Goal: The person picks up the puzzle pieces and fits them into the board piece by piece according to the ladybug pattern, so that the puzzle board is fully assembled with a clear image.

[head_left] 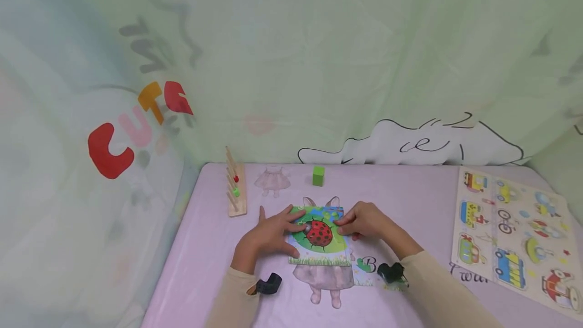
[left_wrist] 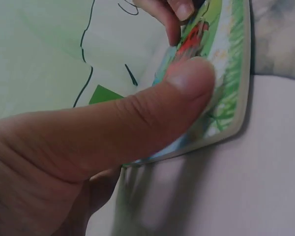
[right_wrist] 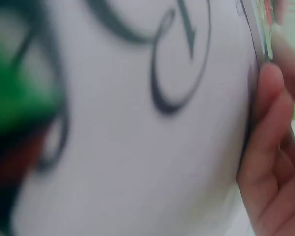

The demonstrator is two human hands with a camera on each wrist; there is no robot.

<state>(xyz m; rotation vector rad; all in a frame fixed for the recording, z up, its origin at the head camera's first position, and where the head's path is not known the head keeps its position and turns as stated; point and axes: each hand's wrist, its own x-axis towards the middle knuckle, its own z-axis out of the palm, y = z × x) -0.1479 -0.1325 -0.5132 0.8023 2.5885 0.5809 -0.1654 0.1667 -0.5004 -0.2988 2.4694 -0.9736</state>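
Note:
A thin board with a red, black-spotted ladybug picture (head_left: 320, 234) lies before the person, over a printed dress figure on the cloth. The left hand (head_left: 273, 232) rests on its left part, fingers spread over the face. In the left wrist view the left thumb (left_wrist: 152, 108) lies across the picture near a rounded corner. At the board's right edge the right hand (head_left: 364, 220) pinches with thumb and curled fingers. Close up, the right fingers (right_wrist: 270, 123) sit right at that edge. Under the right wrist is another printed piece (head_left: 363, 280) with grass along its bottom, partly hidden.
A wooden peg stand (head_left: 237, 211) with a red and a green bead stands at the back left. A green block (head_left: 318, 176) sits behind the board. At right lies a large vehicle picture board (head_left: 489, 232). Printed curtains (head_left: 291, 65) hang around the table.

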